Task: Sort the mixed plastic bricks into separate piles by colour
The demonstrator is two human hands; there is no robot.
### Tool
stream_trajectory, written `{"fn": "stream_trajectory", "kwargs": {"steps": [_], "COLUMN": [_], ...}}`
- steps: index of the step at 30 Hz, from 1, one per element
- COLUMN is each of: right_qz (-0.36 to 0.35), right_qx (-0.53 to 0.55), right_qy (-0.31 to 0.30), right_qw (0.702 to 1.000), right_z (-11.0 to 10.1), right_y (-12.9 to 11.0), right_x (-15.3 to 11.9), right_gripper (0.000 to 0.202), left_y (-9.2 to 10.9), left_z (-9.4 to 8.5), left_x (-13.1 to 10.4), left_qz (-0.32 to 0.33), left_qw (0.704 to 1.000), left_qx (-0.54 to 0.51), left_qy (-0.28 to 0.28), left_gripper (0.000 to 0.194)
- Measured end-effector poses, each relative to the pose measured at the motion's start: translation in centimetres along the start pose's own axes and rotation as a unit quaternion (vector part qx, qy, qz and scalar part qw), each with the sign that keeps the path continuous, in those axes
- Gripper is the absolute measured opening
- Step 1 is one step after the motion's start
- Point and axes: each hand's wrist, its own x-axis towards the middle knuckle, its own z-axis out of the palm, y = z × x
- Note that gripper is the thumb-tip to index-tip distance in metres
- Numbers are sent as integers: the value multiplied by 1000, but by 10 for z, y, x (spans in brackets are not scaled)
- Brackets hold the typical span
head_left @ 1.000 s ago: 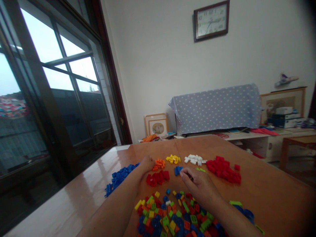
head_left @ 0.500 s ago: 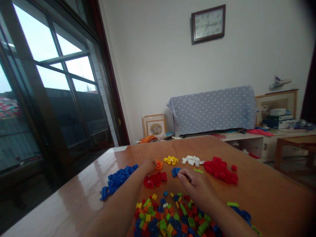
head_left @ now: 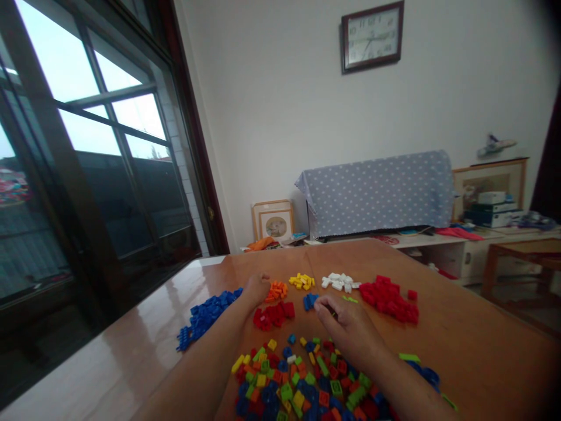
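My left hand is at the left edge of a small pile of orange toy bricks. Its fingers are curled, and what they hold, if anything, is hidden. My right hand is closed, thumb against fingers, just right of a few blue bricks; a small yellowish bit shows inside it, too unclear to name. Red bricks lie in front of the orange ones. Closer to me, under my right forearm, spreads a large mixed heap of coloured bricks.
Sorted on the wooden table are a blue pile, yellow bricks, white bricks, a few light green bricks and a large red pile. Behind stands a cabinet with a cloth-covered object. Windows line the left.
My left hand has drawn back leftward from the orange bricks, leaving more of them visible. My right hand stays about where it was. The camera view has shifted slightly.
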Motion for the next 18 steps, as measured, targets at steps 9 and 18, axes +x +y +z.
{"fn": "stream_trajectory", "kwargs": {"steps": [9, 18], "right_qz": [4, 7], "right_qx": [-12, -51], "right_qy": [-7, -8], "right_qw": [1000, 999], "right_z": [1, 1], "right_y": [3, 9], "right_x": [0, 1], "right_gripper": [29, 31], "left_y": [3, 4], "left_z": [-33, -55], "left_x": [-62, -119], "left_qz": [3, -3], "left_qw": [992, 977], "left_qx": [-127, -200], "left_qy": [-15, -77], "left_gripper": [22, 23]}}
